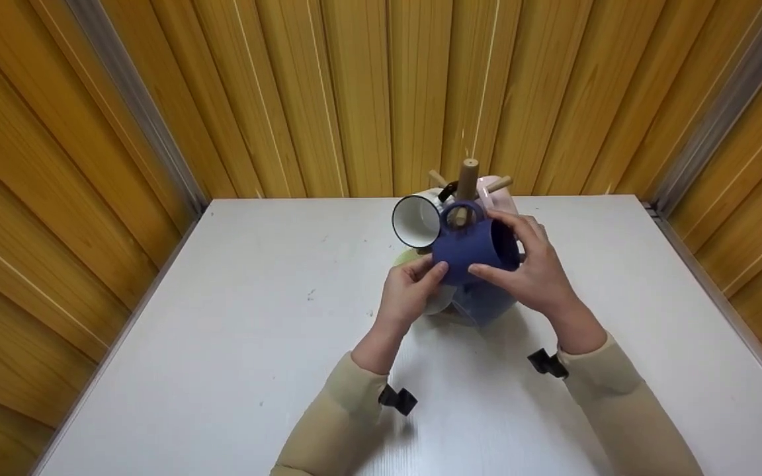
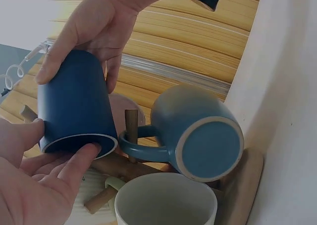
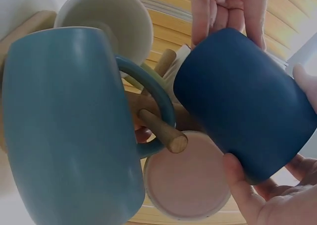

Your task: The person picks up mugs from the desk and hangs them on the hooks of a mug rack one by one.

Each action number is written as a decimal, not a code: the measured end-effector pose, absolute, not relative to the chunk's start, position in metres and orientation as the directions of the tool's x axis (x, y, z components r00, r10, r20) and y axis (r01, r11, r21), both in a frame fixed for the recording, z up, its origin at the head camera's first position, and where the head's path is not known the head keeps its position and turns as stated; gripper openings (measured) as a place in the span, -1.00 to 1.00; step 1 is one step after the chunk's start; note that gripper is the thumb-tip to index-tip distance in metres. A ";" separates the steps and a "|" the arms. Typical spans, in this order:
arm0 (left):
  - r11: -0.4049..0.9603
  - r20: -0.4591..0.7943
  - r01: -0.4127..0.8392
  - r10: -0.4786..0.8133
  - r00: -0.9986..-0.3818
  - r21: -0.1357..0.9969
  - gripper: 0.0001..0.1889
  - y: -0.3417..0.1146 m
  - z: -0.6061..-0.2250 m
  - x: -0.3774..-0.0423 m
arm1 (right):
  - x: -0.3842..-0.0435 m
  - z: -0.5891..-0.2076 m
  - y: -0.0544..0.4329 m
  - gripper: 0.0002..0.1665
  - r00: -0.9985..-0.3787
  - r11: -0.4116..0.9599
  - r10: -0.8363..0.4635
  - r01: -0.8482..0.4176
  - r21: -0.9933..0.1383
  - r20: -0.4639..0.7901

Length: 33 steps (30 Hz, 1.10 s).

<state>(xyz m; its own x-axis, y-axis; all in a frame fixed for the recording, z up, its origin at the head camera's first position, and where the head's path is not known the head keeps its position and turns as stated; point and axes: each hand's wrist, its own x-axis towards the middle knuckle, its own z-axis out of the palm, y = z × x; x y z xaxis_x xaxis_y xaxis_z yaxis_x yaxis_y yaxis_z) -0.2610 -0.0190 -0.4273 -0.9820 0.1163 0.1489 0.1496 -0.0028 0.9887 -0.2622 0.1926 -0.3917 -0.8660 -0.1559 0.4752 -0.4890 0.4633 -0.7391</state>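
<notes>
Both hands hold a dark blue mug point(image 1: 464, 258) on its side in front of a wooden mug tree point(image 1: 468, 177). My left hand point(image 1: 407, 297) grips its base end, with thumb and fingertips at the bottom edge in the left wrist view. At the rim end, my right hand point(image 1: 543, 274) has its thumb and fingers spread around the body. The mug's handle points up and overlaps a front peg of the tree in the head view. Just below hangs a teal-blue mug point(image 3: 74, 126), its handle looped over a peg point(image 3: 168, 136).
A white mug with a black rim point(image 1: 416, 221) hangs on the left of the tree, a pink mug point(image 1: 497, 198) at the back right. Lower down are a whitish mug point(image 2: 166, 200) and something pale green point(image 1: 404, 258). Wood-patterned walls point(image 1: 354, 99) enclose the white table point(image 1: 255, 317).
</notes>
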 end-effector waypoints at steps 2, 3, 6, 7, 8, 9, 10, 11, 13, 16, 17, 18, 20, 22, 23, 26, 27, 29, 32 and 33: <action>0.002 0.144 0.145 0.115 -0.983 0.989 -0.61 -0.019 -0.428 -0.262 | -0.262 -0.393 0.191 -0.02 -0.863 0.477 -0.151 -0.491 -0.729 0.483; 0.004 0.142 0.143 0.114 -0.983 0.990 -0.60 -0.019 -0.428 -0.263 | -0.262 -0.394 0.191 -0.01 -0.863 0.488 -0.148 -0.489 -0.723 0.484; 0.014 0.140 0.142 0.114 -0.984 0.990 -0.60 -0.019 -0.428 -0.265 | -0.262 -0.396 0.188 0.00 -0.865 0.522 -0.141 -0.479 -0.706 0.482; 0.018 0.141 0.144 0.115 -0.983 0.989 -0.60 -0.019 -0.428 -0.266 | -0.262 -0.397 0.188 0.00 -0.864 0.535 -0.140 -0.477 -0.697 0.483; 0.023 0.139 0.143 0.116 -0.983 0.989 -0.60 -0.020 -0.428 -0.267 | -0.262 -0.398 0.187 0.01 -0.863 0.551 -0.138 -0.475 -0.687 0.486; 0.027 0.137 0.141 0.117 -0.984 0.990 -0.60 -0.020 -0.428 -0.268 | -0.261 -0.399 0.186 0.02 -0.862 0.564 -0.137 -0.473 -0.677 0.488; 0.030 0.133 0.137 0.118 -0.984 0.990 -0.60 -0.021 -0.428 -0.268 | -0.261 -0.399 0.186 0.02 -0.860 0.576 -0.136 -0.472 -0.667 0.491; 0.033 0.127 0.132 0.120 -0.985 0.991 -0.60 -0.021 -0.427 -0.269 | -0.261 -0.400 0.186 0.03 -0.858 0.589 -0.136 -0.472 -0.656 0.495; 0.039 0.111 0.117 0.124 -0.986 0.992 -0.60 -0.022 -0.426 -0.270 | -0.261 -0.401 0.186 0.05 -0.852 0.608 -0.136 -0.475 -0.637 0.506; 0.059 0.091 0.099 0.134 -0.987 0.993 -0.61 -0.026 -0.425 -0.270 | -0.262 -0.404 0.187 0.10 -0.840 0.627 -0.143 -0.486 -0.609 0.523; 0.067 0.086 0.096 0.141 -0.986 0.993 -0.62 -0.027 -0.425 -0.270 | -0.262 -0.405 0.188 0.12 -0.834 0.628 -0.150 -0.495 -0.600 0.531; 0.073 0.082 0.094 0.150 -0.985 0.993 -0.62 -0.029 -0.425 -0.271 | -0.262 -0.406 0.190 0.14 -0.827 0.628 -0.159 -0.506 -0.591 0.540; 0.089 0.076 0.092 0.168 -0.983 0.992 -0.64 -0.033 -0.424 -0.270 | -0.261 -0.408 0.193 0.19 -0.810 0.626 -0.184 -0.533 -0.568 0.557; 0.094 0.073 0.092 0.189 -0.979 0.991 -0.65 -0.039 -0.422 -0.270 | -0.260 -0.410 0.198 0.23 -0.791 0.623 -0.215 -0.563 -0.543 0.573; 0.083 0.072 0.090 0.200 -0.977 0.992 -0.66 -0.043 -0.421 -0.270 | -0.259 -0.410 0.201 0.24 -0.782 0.621 -0.230 -0.576 -0.532 0.579; 0.045 0.095 0.108 0.233 -0.968 0.993 -0.66 -0.057 -0.418 -0.271 | -0.258 -0.409 0.212 0.25 -0.762 0.614 -0.268 -0.607 -0.505 0.589; 0.023 0.110 0.119 0.241 -0.964 0.993 -0.66 -0.062 -0.416 -0.271 | -0.259 -0.408 0.216 0.24 -0.759 0.611 -0.275 -0.612 -0.503 0.590; -0.019 0.146 0.145 0.240 -0.960 0.989 -0.65 -0.074 -0.413 -0.275 | -0.260 -0.405 0.226 0.22 -0.760 0.612 -0.280 -0.612 -0.501 0.586; -0.050 0.214 0.208 0.173 -0.961 0.977 -0.63 -0.093 -0.406 -0.283 | -0.264 -0.398 0.243 0.17 -0.772 0.625 -0.266 -0.594 -0.506 0.578; -0.045 0.236 0.232 0.133 -0.963 0.972 -0.63 -0.099 -0.403 -0.286 | -0.266 -0.395 0.248 0.16 -0.782 0.636 -0.252 -0.578 -0.511 0.571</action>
